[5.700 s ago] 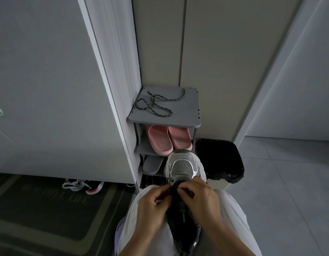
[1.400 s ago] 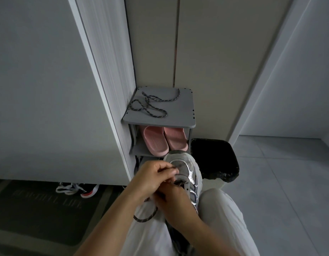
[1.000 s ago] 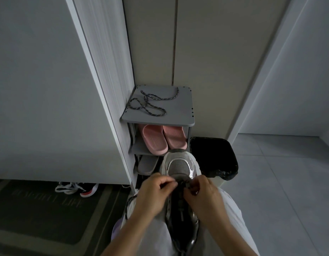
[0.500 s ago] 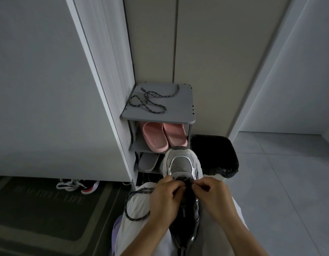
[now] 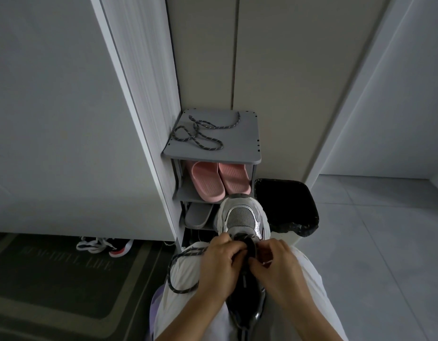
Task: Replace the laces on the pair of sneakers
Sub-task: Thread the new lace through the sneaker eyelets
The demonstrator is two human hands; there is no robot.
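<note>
The grey sneaker [image 5: 241,217] is lying toe-away on the person's lap. The left hand [image 5: 219,264] is pinching the dark braided lace [image 5: 173,271] in its grip, with the slack looping left of the sneaker. The right hand [image 5: 278,267] is curling at the eyelets, and I cannot tell what its grip holds. The step is probably going best with the tongue steadied, the tip fed straight and the slack untwisted. A second lace [image 5: 200,134] is lying beyond the sneaker's toe.

Two hands [image 5: 220,264] [image 5: 278,268], two speckled laces [image 5: 200,134] [image 5: 178,289], two pink slippers [image 5: 207,183] [image 5: 234,177], one grey slipper [image 5: 197,215], one silver sneaker [image 5: 240,217], one black bin [image 5: 287,205]
</note>
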